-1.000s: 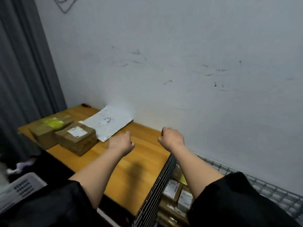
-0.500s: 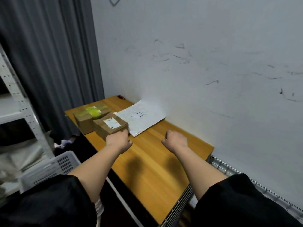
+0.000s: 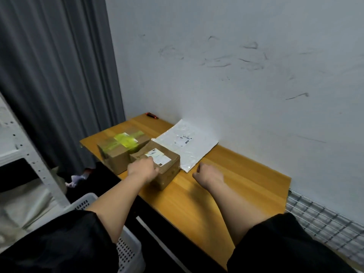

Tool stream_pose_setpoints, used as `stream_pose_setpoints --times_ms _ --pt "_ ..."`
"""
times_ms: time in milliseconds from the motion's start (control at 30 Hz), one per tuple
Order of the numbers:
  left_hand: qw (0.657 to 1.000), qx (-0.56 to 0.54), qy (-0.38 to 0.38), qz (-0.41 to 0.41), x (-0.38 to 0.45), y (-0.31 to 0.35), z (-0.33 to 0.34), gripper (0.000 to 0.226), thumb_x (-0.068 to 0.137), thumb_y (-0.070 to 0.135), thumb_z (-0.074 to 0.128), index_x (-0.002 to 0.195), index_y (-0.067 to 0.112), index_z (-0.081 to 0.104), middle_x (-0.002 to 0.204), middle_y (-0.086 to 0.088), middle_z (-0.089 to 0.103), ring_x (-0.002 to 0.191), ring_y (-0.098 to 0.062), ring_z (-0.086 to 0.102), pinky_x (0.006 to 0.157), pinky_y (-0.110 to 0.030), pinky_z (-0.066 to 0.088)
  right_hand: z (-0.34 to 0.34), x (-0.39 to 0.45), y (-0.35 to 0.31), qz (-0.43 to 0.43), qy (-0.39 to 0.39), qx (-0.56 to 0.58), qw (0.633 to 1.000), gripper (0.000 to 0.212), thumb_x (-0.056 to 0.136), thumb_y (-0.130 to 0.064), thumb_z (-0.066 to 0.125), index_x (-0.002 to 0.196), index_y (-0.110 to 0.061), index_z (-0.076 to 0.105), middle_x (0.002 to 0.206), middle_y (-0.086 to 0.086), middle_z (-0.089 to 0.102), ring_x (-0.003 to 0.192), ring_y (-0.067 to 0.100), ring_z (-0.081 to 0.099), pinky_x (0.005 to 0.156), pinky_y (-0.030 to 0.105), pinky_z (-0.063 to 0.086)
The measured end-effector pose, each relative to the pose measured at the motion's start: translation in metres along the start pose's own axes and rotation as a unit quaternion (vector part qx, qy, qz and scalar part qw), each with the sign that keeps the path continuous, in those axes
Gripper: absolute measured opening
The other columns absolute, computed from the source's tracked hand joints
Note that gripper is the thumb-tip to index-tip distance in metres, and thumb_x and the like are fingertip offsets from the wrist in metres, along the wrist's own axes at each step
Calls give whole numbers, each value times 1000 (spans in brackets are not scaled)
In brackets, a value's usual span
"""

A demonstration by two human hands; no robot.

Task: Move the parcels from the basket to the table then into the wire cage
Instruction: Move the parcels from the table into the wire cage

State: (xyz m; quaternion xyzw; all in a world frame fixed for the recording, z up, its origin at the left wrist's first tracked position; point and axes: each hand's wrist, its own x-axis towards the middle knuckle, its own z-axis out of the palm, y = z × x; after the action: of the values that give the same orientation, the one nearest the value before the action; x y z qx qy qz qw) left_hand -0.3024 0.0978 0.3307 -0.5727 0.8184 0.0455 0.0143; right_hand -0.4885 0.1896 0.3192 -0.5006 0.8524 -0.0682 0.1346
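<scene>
Three parcels lie on the wooden table point(image 3: 238, 174): a brown box with yellow-green tape point(image 3: 116, 154) at the far left, a brown box with a white label point(image 3: 169, 166) beside it, and a flat white mailer point(image 3: 187, 142) against the wall. My left hand point(image 3: 142, 170) lies against the labelled box's near left edge, fingers curled over the top; a grip is not plain. My right hand point(image 3: 207, 174) hovers loosely curled over the table by the mailer's near corner, holding nothing. The white basket point(image 3: 126, 251) sits low on the left. The wire cage point(image 3: 319, 219) stands to the table's right.
A grey curtain point(image 3: 59, 75) hangs behind the table's left end, and a white metal rack point(image 3: 29, 156) stands further left. A small red object point(image 3: 152, 115) lies at the table's far corner by the wall. The wall runs along the table's far side.
The view has swung left, away from the cage and towards the parcels. My left hand has reached the labelled box, and my right hand has come close to the mailer.
</scene>
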Motion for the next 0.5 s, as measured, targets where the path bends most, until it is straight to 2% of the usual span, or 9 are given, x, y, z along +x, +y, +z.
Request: stream_pose_setpoints --times_ms 200,333,500 --pt "1000 -1 -18 1 43 -43 2 51 94 47 43 136 17 43 135 -9 49 120 -27 51 91 -38 45 21 27 -50 23 -9 7 1000 36 96 -34 44 126 -15 52 125 7 58 112 28 57 77 31 43" --pt "999 -10 -42 -2 70 -60 10 58 94 49 46 141 15 37 140 -11 41 128 -29 43 99 -41 42 40 51 -70 43 -35 48 997 42 96 -39 45 131 -15 45 131 8 53 118 30 54 86 35 45" --pt "996 -40 -77 -7 109 -77 28 66 94 48 47 148 16 26 152 -11 28 139 -28 30 108 -43 34 72 89 -86 96 -67 154 981 63 95 -51 45 143 -13 30 142 11 44 127 32 48 99 44 45"
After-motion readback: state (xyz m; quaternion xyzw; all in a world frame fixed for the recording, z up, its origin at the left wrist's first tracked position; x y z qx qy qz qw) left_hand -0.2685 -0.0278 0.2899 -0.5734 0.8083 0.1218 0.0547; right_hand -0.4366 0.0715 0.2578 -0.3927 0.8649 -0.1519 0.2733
